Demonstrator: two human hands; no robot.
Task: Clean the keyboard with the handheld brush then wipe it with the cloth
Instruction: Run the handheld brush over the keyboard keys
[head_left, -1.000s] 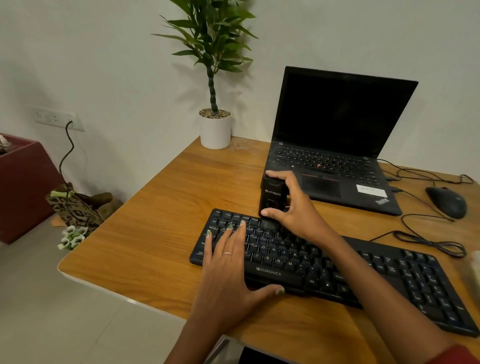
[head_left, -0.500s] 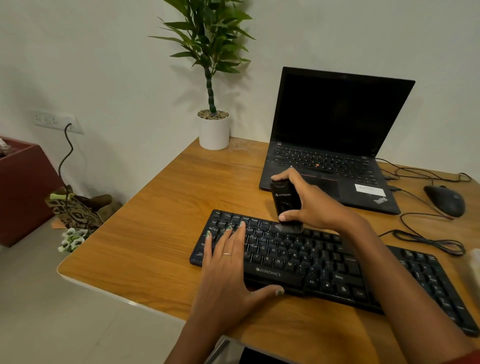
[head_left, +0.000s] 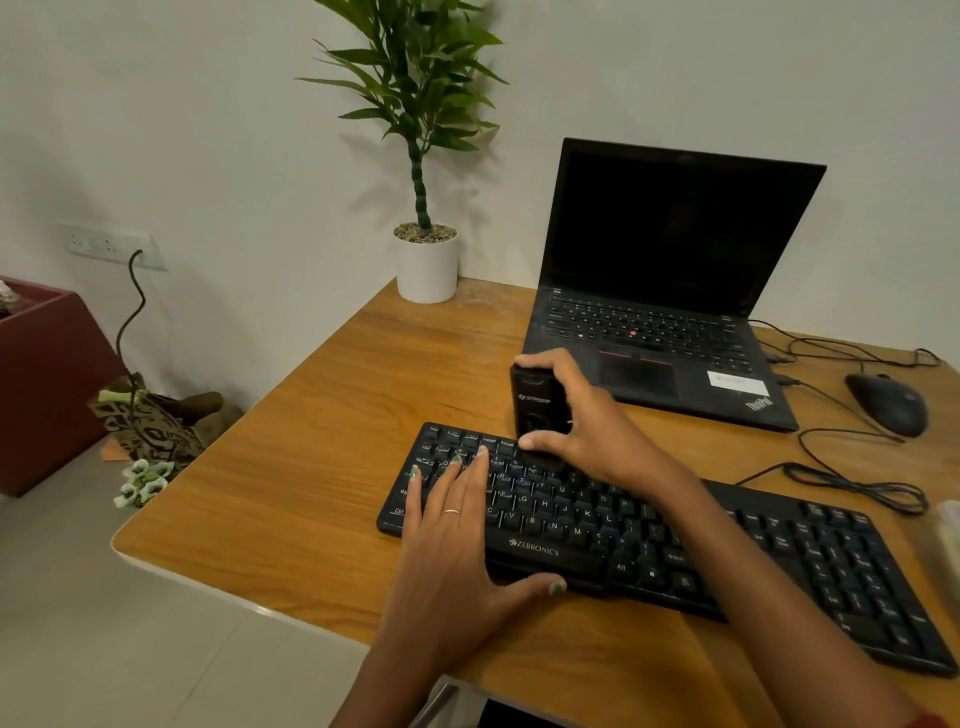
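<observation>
A: Brush (head_left: 536, 402): black, blocky, upright over the top-left rows of the keyboard (head_left: 649, 540). Bristle end down at the keys, blurred where they meet.

B: Grip?

A: Right hand (head_left: 587, 415) curled round it, fingers over the top, thumb low on the near side. Looks a rigid plastic shell, light, likely smooth. My guess is a hold round the mid-body is the safe one, clear of the bristles.

B: Other hand?

A: Left hand (head_left: 457, 525) flat on the keyboard's left end, fingers straight, thumb at the front edge, holding nothing. It seems to pin the board. The board looks light enough to slide on the bench (head_left: 291, 499) otherwise.

B: Around it?

A: Laptop (head_left: 670, 291) open just behind, mouse (head_left: 888, 402) to the right, plant (head_left: 426, 260) at the back. Cloth not identified.
</observation>
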